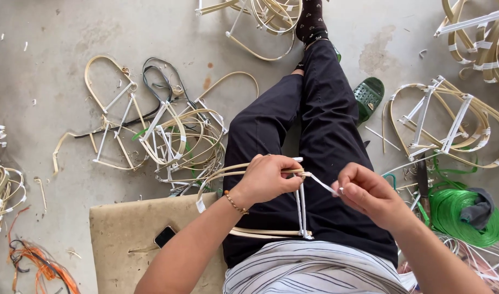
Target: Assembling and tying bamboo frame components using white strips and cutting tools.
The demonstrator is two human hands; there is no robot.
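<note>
— Sitting on the floor, the person has a bent cane frame [244, 201] across the lap, and both hands are busy on it. What's the grip like?

— Left hand [268, 178] is clenched over the top of the frame, right where the curved canes meet the white upright struts [301, 209]. Right hand [366, 191] is pinched shut on a white binding strip [321, 184], drawn taut between the two hands.

— So where does the strip sit against the fingers?

— One end disappears under the left fingertips [293, 177] at the joint; the other is nipped between the right thumb and forefinger, just beside the left hand. The frame itself rests on the dark trousers [320, 125], its lower cane near the striped shirt [309, 269].

— What could spoil it from here?

— I'd judge the risk is slack: if the left hand eases, the canes could spring apart and the wrap loosen. Pull too hard with the right and the thin strip may slip from the pinch or snap.

— And around them?

— Finished frames [168, 136] piled on the concrete to the left, more [451, 125] to the right, a green coil [461, 215] by the right arm, a phone [165, 236] on the tan mat [124, 239], a green sandal [369, 95] beyond the knee.
</note>
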